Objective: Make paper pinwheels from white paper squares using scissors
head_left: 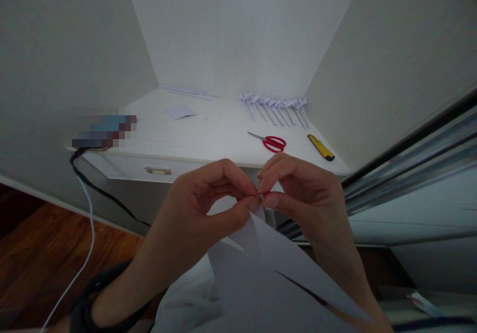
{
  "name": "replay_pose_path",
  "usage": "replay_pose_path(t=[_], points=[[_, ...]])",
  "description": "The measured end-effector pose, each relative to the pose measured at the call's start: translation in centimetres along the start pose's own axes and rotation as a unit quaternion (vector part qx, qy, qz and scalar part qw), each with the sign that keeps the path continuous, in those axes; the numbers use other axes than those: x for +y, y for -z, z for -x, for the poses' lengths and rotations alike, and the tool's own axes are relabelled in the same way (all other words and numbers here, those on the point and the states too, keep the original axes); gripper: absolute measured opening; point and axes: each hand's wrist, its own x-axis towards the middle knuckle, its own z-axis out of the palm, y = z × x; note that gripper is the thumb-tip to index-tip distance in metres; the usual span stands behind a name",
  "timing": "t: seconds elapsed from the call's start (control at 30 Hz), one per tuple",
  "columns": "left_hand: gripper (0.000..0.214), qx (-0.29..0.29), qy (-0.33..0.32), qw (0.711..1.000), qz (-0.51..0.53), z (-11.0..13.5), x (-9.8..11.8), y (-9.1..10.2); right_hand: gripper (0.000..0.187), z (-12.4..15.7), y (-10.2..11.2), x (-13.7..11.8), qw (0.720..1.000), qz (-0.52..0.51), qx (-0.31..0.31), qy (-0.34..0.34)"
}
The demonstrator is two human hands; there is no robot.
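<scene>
A sheet of white paper (pixel 257 263) with slits cut into it hangs close in front of me, its upper corner pinched between both hands. My left hand (pixel 212 199) is closed, thumb and forefinger pressed on that corner. Right beside it, my right hand (pixel 301 189) also pinches the paper, fingertips nearly touching the left ones. The exact fold between the fingertips is hidden. Beyond my hands, red-handled scissors (pixel 274 143) lie slightly open on the white desk (pixel 208 141). A yellow box cutter (pixel 320 147) rests to their right.
Several paper pinwheels (pixel 274 102) on thin sticks line the desk's back right. Thin white paper sticks (pixel 190 92) and a paper piece (pixel 181 112) lie back left. A blurred-out object (pixel 106 130) sits at the left end, near a black cable (pixel 108 192) and a white cable (pixel 91 223).
</scene>
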Motion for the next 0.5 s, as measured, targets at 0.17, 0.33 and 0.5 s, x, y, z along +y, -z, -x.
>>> replay_pose_path(t=[0.17,0.33,0.5], points=[[0.013,0.038,-0.052,0.993,-0.101,0.55,0.19,-0.09,0.010,0.35,-0.34,-0.21,1.000,0.012,0.018,0.011],[0.014,0.050,-0.097,0.979,-0.170,0.99,0.38,0.03,0.007,0.42,-0.36,-0.55,1.000,0.029,0.000,0.001],[0.014,0.014,-0.095,0.980,-0.172,0.73,0.54,0.39,0.008,0.52,-0.21,-0.60,0.998,0.060,-0.035,0.009]])
